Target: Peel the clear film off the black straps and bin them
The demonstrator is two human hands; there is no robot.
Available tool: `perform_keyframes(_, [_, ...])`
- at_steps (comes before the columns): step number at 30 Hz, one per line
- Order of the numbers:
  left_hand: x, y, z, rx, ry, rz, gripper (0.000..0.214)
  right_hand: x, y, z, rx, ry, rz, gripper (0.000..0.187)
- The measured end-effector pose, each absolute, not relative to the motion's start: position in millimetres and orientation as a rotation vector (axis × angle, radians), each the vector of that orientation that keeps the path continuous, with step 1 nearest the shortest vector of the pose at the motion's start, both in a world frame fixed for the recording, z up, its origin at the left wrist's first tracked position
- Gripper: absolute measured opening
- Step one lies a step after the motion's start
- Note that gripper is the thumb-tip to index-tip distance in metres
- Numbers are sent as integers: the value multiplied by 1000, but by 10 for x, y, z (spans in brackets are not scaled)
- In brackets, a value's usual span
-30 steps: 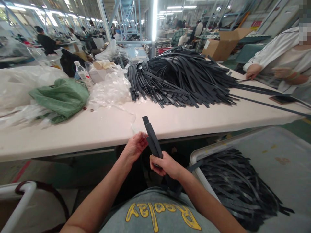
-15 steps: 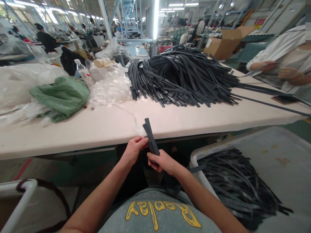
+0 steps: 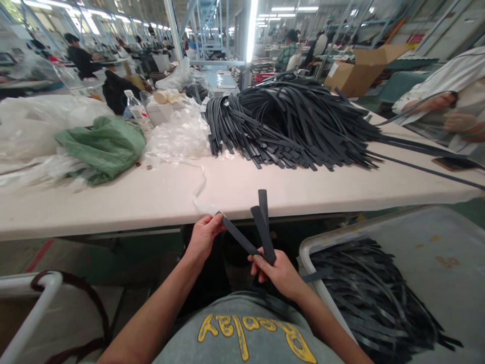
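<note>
Between my hands, over the table's front edge, runs a flat dark grey strap. My left hand pinches its end between thumb and fingers, and a thin clear plastic strip lies on the table by those fingertips. My right hand is closed around this strap and two more dark straps, whose ends stick up above the fist, slightly fanned. Where the straps run below the right hand is mostly hidden. A large pile of dark straps lies farther back on the table.
On the white table are a green bag, crumpled clear plastic and a bottle. A grey bin with straps stands at lower right. A co-worker handles a strap at right. A white rail is at lower left.
My hands have moved apart, the right one to the right with the straps. One strap now stretches between both hands. The co-worker's hand has risen slightly.
</note>
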State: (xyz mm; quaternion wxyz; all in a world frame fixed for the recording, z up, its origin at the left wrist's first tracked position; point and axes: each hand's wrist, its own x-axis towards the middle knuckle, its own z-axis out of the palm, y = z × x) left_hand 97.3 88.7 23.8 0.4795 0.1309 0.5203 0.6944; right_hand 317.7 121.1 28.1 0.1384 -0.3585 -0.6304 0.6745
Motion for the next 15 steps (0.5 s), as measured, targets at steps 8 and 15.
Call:
perform_keyframes(8, [1385, 610, 109, 534, 1217, 1412, 34, 3033, 1217, 238, -1002, -1798, 2043, 59])
perform_keyframes(15, [1134, 586, 157, 352, 1304, 1564, 43, 3463, 1114, 150, -1132, -2011, 1967, 61])
